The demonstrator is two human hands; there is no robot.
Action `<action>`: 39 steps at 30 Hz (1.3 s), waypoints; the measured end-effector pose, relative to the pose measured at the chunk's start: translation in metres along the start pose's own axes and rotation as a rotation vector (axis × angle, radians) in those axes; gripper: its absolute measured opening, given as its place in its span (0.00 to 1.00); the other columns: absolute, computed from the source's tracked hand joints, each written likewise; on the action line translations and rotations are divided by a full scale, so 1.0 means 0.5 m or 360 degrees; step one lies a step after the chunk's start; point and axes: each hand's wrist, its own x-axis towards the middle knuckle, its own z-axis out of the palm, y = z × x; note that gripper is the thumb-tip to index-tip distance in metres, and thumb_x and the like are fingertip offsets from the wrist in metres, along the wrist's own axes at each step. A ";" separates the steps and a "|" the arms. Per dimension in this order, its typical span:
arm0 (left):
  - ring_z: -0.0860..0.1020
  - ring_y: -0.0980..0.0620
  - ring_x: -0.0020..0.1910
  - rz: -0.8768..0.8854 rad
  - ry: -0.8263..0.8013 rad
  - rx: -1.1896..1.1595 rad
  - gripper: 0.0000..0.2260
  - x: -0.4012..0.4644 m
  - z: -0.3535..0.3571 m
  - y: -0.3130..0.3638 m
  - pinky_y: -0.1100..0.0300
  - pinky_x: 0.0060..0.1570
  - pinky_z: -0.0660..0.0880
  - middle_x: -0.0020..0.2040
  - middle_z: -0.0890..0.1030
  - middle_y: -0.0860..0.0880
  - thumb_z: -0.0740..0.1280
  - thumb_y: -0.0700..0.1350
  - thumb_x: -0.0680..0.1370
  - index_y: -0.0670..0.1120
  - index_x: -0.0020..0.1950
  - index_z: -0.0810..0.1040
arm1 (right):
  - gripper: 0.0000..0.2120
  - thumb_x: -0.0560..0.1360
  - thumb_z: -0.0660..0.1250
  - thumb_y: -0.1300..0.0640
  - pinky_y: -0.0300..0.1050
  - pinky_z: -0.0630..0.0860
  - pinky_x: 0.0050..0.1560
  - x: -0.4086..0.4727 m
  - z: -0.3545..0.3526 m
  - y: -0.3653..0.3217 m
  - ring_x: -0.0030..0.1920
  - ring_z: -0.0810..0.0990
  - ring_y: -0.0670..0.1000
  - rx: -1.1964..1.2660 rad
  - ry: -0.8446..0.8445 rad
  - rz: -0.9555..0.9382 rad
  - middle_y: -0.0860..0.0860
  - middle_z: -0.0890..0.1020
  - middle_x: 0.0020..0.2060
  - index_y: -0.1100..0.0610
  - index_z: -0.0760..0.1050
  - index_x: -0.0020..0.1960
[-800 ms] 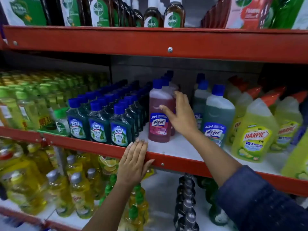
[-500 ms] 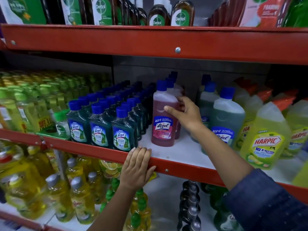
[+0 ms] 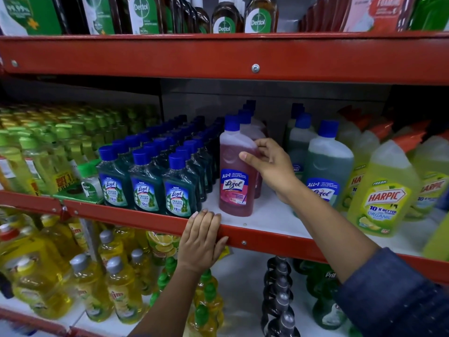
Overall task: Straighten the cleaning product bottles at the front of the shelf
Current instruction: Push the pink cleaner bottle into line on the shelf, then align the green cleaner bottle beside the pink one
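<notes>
A tall pink plastic Lizol bottle with a blue cap [image 3: 235,171] stands upright at the front of the white shelf with a red steel edge [image 3: 267,239], long axis vertical, label facing outward. The right hand [image 3: 269,164] grips its right shoulder, thumb across the front, fingers curled behind. Left of the pink bottle stand rows of dark green Lizol bottles [image 3: 145,183]; to its right, a yellow-green Harpic bottle [image 3: 386,190]. The left hand [image 3: 201,242], fingers extended, rests flat on the red edge just below the pink bottle.
</notes>
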 end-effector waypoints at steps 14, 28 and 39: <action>0.69 0.42 0.62 -0.0287 -0.0053 -0.0025 0.23 0.002 -0.011 0.023 0.51 0.74 0.54 0.61 0.71 0.41 0.50 0.55 0.82 0.38 0.63 0.69 | 0.18 0.72 0.72 0.56 0.45 0.81 0.44 -0.078 -0.019 -0.014 0.52 0.83 0.51 0.0098 -0.0127 -0.0004 0.55 0.82 0.56 0.57 0.72 0.59; 0.69 0.41 0.63 -0.0345 -0.0215 -0.0095 0.23 0.006 -0.026 0.023 0.52 0.75 0.52 0.57 0.78 0.38 0.50 0.55 0.82 0.38 0.64 0.69 | 0.38 0.77 0.48 0.34 0.39 0.42 0.76 -0.196 -0.057 0.044 0.79 0.45 0.46 -0.1539 0.0034 -0.0602 0.50 0.50 0.80 0.54 0.45 0.79; 0.68 0.40 0.64 -0.0371 -0.0187 -0.0108 0.23 0.005 -0.026 0.029 0.50 0.74 0.53 0.57 0.78 0.35 0.49 0.55 0.82 0.38 0.63 0.69 | 0.39 0.78 0.48 0.36 0.52 0.51 0.78 -0.148 -0.237 0.048 0.79 0.50 0.56 -0.1936 0.0414 -0.0550 0.59 0.53 0.79 0.61 0.47 0.78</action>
